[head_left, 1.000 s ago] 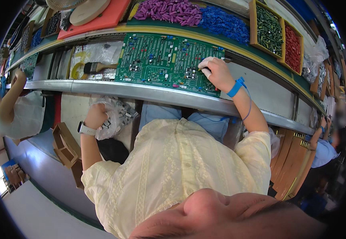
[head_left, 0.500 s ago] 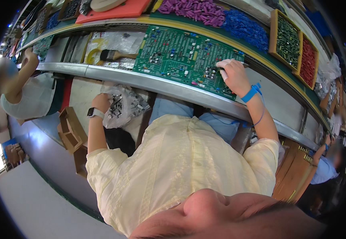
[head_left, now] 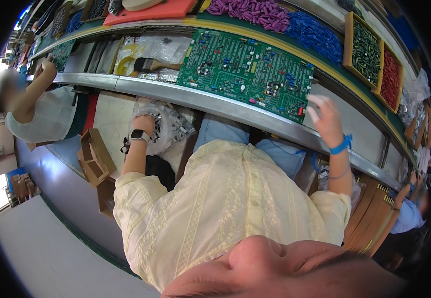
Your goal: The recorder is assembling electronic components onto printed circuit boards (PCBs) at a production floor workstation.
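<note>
A green circuit board (head_left: pixel 247 74), dotted with small soldered-on style components, lies on the metal-edged bench in front of me. Just off its right end, over the bench edge, is my right hand (head_left: pixel 326 119); its fingers are apart and I see nothing in them. A blue wrist strap (head_left: pixel 342 144) with a cord circles that wrist. Lower left, my left hand (head_left: pixel 144 123) is curled at the mouth of a clear plastic bag (head_left: pixel 168 130) full of small grey parts. Its fingertips are hidden, so what they grip cannot be seen.
A brush (head_left: pixel 156 65) and yellow tape roll (head_left: pixel 126 64) lie left of the board. Beyond the rail are purple parts (head_left: pixel 252 12), blue parts (head_left: pixel 314 39), a tray of green parts (head_left: pixel 366 52) and red parts (head_left: pixel 390 79). Co-workers sit left and right; cardboard boxes (head_left: pixel 96 156) stand lower left.
My right hand has lifted off the board's components and moved right, its fingers spreading. My left hand has shifted from the bag's left side onto its mouth. The view has swung slightly.
</note>
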`<state>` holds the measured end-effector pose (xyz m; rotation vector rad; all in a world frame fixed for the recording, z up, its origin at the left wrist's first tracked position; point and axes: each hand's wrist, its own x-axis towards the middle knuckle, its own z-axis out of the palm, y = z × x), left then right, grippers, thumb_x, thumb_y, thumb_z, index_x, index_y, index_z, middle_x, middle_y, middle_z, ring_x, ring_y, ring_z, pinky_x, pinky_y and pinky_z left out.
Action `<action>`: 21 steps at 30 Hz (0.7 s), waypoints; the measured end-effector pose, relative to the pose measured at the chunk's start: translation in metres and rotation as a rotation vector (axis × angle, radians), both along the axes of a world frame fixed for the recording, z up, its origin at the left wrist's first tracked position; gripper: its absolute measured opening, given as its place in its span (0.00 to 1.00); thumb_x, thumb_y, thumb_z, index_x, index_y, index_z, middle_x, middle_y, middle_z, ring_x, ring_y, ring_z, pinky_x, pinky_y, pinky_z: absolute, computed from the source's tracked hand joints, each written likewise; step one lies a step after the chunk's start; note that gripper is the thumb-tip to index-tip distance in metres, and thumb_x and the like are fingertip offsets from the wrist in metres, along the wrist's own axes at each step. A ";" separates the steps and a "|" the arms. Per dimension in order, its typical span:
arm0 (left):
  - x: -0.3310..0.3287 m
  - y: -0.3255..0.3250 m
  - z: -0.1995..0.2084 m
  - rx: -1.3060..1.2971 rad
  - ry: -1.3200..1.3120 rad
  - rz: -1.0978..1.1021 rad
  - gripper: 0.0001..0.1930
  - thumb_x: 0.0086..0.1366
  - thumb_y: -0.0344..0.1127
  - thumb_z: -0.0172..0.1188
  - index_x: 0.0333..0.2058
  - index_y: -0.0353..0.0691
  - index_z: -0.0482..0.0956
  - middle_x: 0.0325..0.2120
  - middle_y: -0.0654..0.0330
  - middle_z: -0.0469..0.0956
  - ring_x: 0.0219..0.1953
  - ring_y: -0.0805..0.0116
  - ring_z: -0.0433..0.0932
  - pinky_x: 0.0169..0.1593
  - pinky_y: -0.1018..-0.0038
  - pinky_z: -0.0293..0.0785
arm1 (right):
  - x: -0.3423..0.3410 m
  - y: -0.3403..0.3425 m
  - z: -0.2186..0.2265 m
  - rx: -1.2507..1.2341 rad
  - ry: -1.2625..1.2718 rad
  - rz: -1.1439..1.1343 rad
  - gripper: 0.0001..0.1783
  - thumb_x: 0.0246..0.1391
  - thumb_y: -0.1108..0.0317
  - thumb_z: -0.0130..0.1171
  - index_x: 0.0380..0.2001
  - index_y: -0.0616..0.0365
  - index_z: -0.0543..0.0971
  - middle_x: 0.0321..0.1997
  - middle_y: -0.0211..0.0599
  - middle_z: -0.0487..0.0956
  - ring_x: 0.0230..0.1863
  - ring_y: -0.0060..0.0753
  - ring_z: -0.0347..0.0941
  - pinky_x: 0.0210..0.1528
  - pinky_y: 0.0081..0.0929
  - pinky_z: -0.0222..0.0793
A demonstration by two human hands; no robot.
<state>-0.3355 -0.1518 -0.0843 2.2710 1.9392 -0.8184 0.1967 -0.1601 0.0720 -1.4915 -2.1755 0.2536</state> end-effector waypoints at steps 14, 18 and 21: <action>-0.012 0.011 -0.038 -0.092 0.246 0.165 0.15 0.62 0.40 0.42 0.41 0.48 0.77 0.45 0.59 0.74 0.48 0.62 0.71 0.50 0.63 0.64 | 0.239 -0.250 -0.009 -0.621 -0.223 -1.226 0.13 0.39 0.63 0.57 0.29 0.58 0.79 0.32 0.48 0.78 0.38 0.50 0.74 0.42 0.37 0.69; 0.010 0.029 -0.037 -0.085 0.295 0.084 0.14 0.61 0.39 0.43 0.39 0.47 0.78 0.41 0.59 0.76 0.44 0.61 0.75 0.47 0.63 0.67 | 0.258 -0.307 -0.054 -0.719 -0.133 -1.318 0.12 0.39 0.65 0.56 0.29 0.58 0.80 0.32 0.49 0.78 0.38 0.46 0.75 0.42 0.34 0.69; 0.028 0.025 -0.016 -0.084 0.247 0.050 0.13 0.60 0.38 0.45 0.38 0.46 0.79 0.40 0.58 0.77 0.43 0.59 0.76 0.44 0.63 0.69 | 0.263 -0.327 -0.080 -0.812 -0.243 -1.384 0.15 0.42 0.66 0.51 0.33 0.58 0.79 0.39 0.53 0.76 0.43 0.52 0.72 0.46 0.39 0.68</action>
